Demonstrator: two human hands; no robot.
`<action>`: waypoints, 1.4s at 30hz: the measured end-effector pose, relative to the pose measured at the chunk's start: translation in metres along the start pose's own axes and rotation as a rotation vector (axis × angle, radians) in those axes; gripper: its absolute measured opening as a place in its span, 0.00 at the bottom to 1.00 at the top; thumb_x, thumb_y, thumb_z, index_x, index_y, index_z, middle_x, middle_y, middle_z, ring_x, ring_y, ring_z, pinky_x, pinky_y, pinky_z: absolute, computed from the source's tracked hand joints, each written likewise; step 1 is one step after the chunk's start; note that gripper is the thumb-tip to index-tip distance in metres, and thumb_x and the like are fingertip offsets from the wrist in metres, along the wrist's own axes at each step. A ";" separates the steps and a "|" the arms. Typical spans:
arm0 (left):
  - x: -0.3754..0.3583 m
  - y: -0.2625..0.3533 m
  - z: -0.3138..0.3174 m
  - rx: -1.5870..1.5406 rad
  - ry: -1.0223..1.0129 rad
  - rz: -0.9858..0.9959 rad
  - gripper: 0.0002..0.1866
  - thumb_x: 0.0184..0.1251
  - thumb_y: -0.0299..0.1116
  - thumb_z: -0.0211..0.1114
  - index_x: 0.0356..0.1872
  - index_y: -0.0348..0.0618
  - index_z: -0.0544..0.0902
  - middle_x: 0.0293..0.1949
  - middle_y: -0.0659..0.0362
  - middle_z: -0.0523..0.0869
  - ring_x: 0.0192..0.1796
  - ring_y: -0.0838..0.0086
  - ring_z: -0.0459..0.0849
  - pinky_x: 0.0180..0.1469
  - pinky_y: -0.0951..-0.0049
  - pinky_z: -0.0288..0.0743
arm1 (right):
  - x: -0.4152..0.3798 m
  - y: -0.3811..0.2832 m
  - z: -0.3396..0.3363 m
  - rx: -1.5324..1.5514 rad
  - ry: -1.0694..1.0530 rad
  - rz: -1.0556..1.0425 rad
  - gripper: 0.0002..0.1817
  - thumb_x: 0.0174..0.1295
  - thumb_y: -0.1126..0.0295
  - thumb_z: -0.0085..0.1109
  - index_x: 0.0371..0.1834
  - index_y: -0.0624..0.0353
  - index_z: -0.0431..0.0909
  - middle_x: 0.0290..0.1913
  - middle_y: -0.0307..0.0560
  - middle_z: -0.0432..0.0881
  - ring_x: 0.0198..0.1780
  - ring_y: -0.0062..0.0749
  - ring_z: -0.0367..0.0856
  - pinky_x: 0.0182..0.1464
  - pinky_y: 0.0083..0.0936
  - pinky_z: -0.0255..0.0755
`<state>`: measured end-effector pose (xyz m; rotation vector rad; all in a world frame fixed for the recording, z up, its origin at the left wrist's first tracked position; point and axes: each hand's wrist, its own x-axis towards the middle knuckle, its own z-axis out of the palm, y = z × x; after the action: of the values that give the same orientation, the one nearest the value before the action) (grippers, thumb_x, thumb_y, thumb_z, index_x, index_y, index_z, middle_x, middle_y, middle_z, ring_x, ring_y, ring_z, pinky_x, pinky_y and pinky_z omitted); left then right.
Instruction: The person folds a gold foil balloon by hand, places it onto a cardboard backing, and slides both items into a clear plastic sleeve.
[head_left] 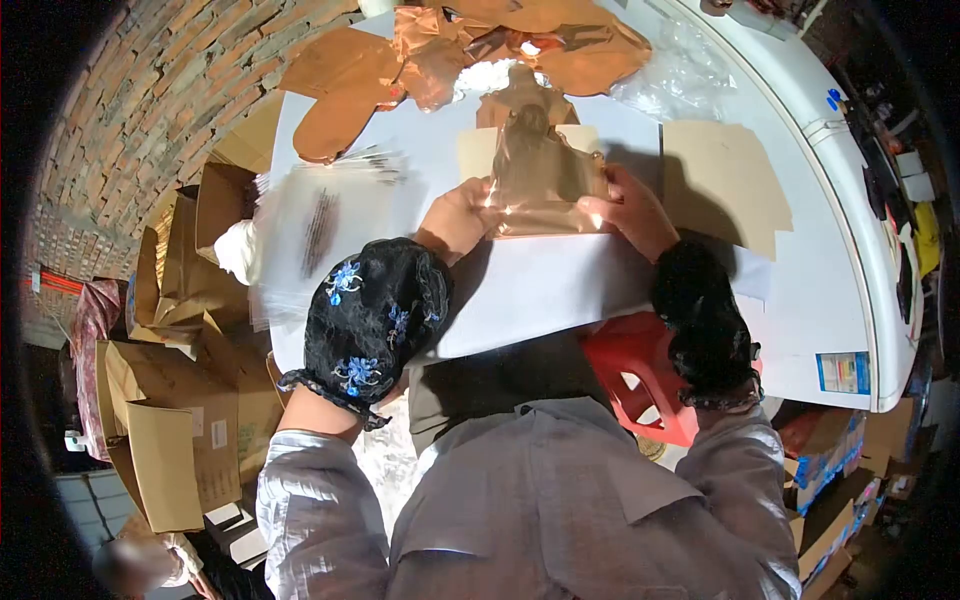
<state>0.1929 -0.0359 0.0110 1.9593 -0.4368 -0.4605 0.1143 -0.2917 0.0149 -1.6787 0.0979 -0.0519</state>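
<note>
My left hand point(458, 219) pinches the left edge of a shiny copper-coloured foil balloon point(540, 175), which lies flat and partly folded over a beige card point(478, 150). At its right edge, my right hand point(636, 212) grips the same foil between thumb and fingers. The foil's narrower upper end reaches away from me, towards a crumpled white piece point(490, 78). More flat copper foil balloons point(345, 75) with rounded lobes lie spread at the far side of the table.
A stack of clear plastic bags point(310, 225) lies left on the white table point(540, 280). Beige cards point(722, 185) sit to the right, crumpled clear plastic point(680, 65) behind. Open cardboard boxes point(180, 440) stand at left, a red stool point(640, 375) under the table. Someone's blurred head point(135, 568) shows lower left.
</note>
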 end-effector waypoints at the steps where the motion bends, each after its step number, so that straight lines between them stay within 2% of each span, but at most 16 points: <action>1: 0.000 0.002 0.000 -0.020 -0.009 -0.036 0.12 0.70 0.27 0.66 0.51 0.35 0.80 0.35 0.56 0.87 0.36 0.75 0.83 0.41 0.72 0.78 | 0.001 0.001 0.001 -0.038 -0.022 -0.012 0.23 0.60 0.68 0.64 0.58 0.64 0.75 0.46 0.44 0.84 0.45 0.23 0.81 0.49 0.24 0.77; 6: 0.009 -0.010 0.007 -0.064 0.032 -0.077 0.10 0.72 0.26 0.66 0.46 0.32 0.77 0.32 0.60 0.84 0.31 0.77 0.81 0.36 0.74 0.76 | 0.010 0.016 0.002 -0.228 0.015 -0.067 0.23 0.58 0.71 0.65 0.57 0.64 0.76 0.45 0.47 0.84 0.47 0.28 0.83 0.51 0.27 0.77; 9: 0.025 -0.031 0.013 0.129 0.156 -0.062 0.20 0.65 0.41 0.68 0.50 0.35 0.82 0.43 0.46 0.90 0.47 0.57 0.90 0.51 0.63 0.80 | 0.013 0.015 0.000 -0.342 0.039 -0.081 0.23 0.57 0.71 0.65 0.58 0.64 0.76 0.47 0.49 0.85 0.47 0.31 0.84 0.52 0.29 0.77; 10: 0.025 -0.030 0.013 0.154 0.143 -0.049 0.21 0.65 0.42 0.67 0.50 0.35 0.81 0.45 0.43 0.89 0.51 0.51 0.88 0.55 0.60 0.79 | 0.010 0.011 0.000 -0.354 0.036 -0.068 0.23 0.57 0.71 0.65 0.58 0.64 0.76 0.48 0.49 0.85 0.47 0.31 0.84 0.53 0.29 0.77; 13: 0.017 -0.013 0.019 0.179 0.271 0.015 0.15 0.68 0.30 0.71 0.49 0.33 0.77 0.33 0.53 0.87 0.33 0.70 0.87 0.38 0.70 0.81 | 0.007 -0.008 0.001 -0.372 0.029 -0.038 0.24 0.57 0.71 0.65 0.57 0.64 0.75 0.48 0.50 0.85 0.47 0.32 0.84 0.53 0.30 0.77; 14: 0.010 0.000 0.017 0.337 0.292 -0.019 0.17 0.66 0.32 0.71 0.49 0.35 0.77 0.37 0.49 0.89 0.38 0.63 0.90 0.43 0.65 0.82 | 0.005 -0.009 0.003 -0.371 0.028 -0.023 0.24 0.57 0.71 0.66 0.57 0.64 0.75 0.48 0.50 0.85 0.48 0.33 0.84 0.53 0.30 0.77; 17: 0.009 -0.001 0.021 0.394 0.297 -0.014 0.16 0.66 0.33 0.70 0.48 0.36 0.76 0.39 0.46 0.89 0.42 0.54 0.90 0.45 0.61 0.81 | 0.006 0.000 0.003 -0.321 0.074 -0.073 0.22 0.54 0.64 0.71 0.50 0.60 0.76 0.34 0.38 0.70 0.38 0.26 0.71 0.46 0.24 0.69; 18: 0.008 -0.004 0.020 0.492 0.342 0.116 0.17 0.67 0.32 0.69 0.49 0.37 0.73 0.40 0.44 0.88 0.45 0.51 0.89 0.47 0.59 0.81 | 0.006 0.003 0.003 -0.309 0.089 -0.074 0.22 0.54 0.62 0.73 0.48 0.59 0.76 0.31 0.35 0.67 0.36 0.25 0.69 0.45 0.23 0.67; 21: 0.006 -0.005 0.020 0.478 0.364 0.087 0.19 0.66 0.32 0.71 0.51 0.38 0.72 0.40 0.44 0.88 0.46 0.48 0.88 0.48 0.57 0.81 | 0.008 0.008 0.001 -0.382 0.105 -0.091 0.21 0.54 0.63 0.73 0.46 0.59 0.75 0.31 0.34 0.66 0.35 0.23 0.68 0.44 0.22 0.67; 27: 0.014 -0.028 0.014 0.379 0.307 0.133 0.17 0.72 0.31 0.67 0.53 0.37 0.70 0.36 0.49 0.87 0.40 0.63 0.89 0.42 0.65 0.81 | 0.011 0.013 -0.002 -0.401 0.091 -0.135 0.20 0.52 0.62 0.72 0.39 0.59 0.71 0.30 0.41 0.71 0.34 0.30 0.71 0.41 0.30 0.69; 30: 0.021 -0.044 0.012 0.050 0.293 0.082 0.16 0.75 0.30 0.66 0.55 0.36 0.71 0.34 0.53 0.86 0.36 0.72 0.85 0.38 0.71 0.79 | 0.015 0.019 -0.005 -0.429 0.089 -0.128 0.21 0.52 0.61 0.72 0.40 0.59 0.72 0.30 0.42 0.71 0.34 0.31 0.71 0.41 0.30 0.69; 33: 0.010 -0.034 0.005 -0.247 0.201 0.028 0.27 0.70 0.39 0.68 0.62 0.34 0.70 0.40 0.48 0.86 0.42 0.65 0.87 0.47 0.66 0.80 | 0.016 0.019 -0.007 -0.466 0.079 -0.116 0.21 0.52 0.60 0.72 0.41 0.60 0.73 0.31 0.43 0.73 0.34 0.33 0.73 0.41 0.30 0.70; 36: -0.002 -0.020 0.002 -0.091 0.208 0.017 0.29 0.67 0.39 0.71 0.63 0.38 0.71 0.41 0.46 0.87 0.43 0.65 0.87 0.47 0.67 0.81 | 0.017 0.016 -0.008 -0.445 0.076 -0.045 0.24 0.52 0.58 0.73 0.46 0.61 0.76 0.35 0.47 0.80 0.38 0.36 0.79 0.45 0.32 0.74; 37: -0.005 -0.023 0.004 -0.052 0.206 0.009 0.29 0.66 0.39 0.72 0.63 0.39 0.71 0.42 0.46 0.87 0.43 0.63 0.88 0.48 0.67 0.81 | 0.016 0.017 -0.007 -0.460 0.083 -0.062 0.24 0.54 0.61 0.73 0.48 0.62 0.77 0.36 0.44 0.81 0.39 0.32 0.79 0.46 0.30 0.74; 39: -0.002 -0.034 0.012 -0.050 0.188 0.071 0.24 0.71 0.28 0.67 0.64 0.40 0.70 0.41 0.50 0.86 0.40 0.69 0.86 0.43 0.70 0.81 | 0.018 0.018 -0.007 -0.490 0.103 -0.108 0.23 0.57 0.65 0.73 0.54 0.63 0.77 0.39 0.40 0.82 0.40 0.23 0.79 0.47 0.24 0.74; 42: 0.001 -0.040 0.012 0.071 0.148 0.084 0.23 0.73 0.22 0.63 0.66 0.40 0.68 0.40 0.53 0.86 0.40 0.74 0.85 0.41 0.72 0.81 | 0.023 0.023 -0.010 -0.440 0.063 -0.069 0.29 0.51 0.58 0.73 0.55 0.62 0.78 0.44 0.53 0.86 0.46 0.40 0.85 0.53 0.33 0.76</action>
<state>0.1916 -0.0297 -0.0304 2.0188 -0.4441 -0.2473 0.1354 -0.3062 -0.0076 -2.1210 0.1042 -0.1441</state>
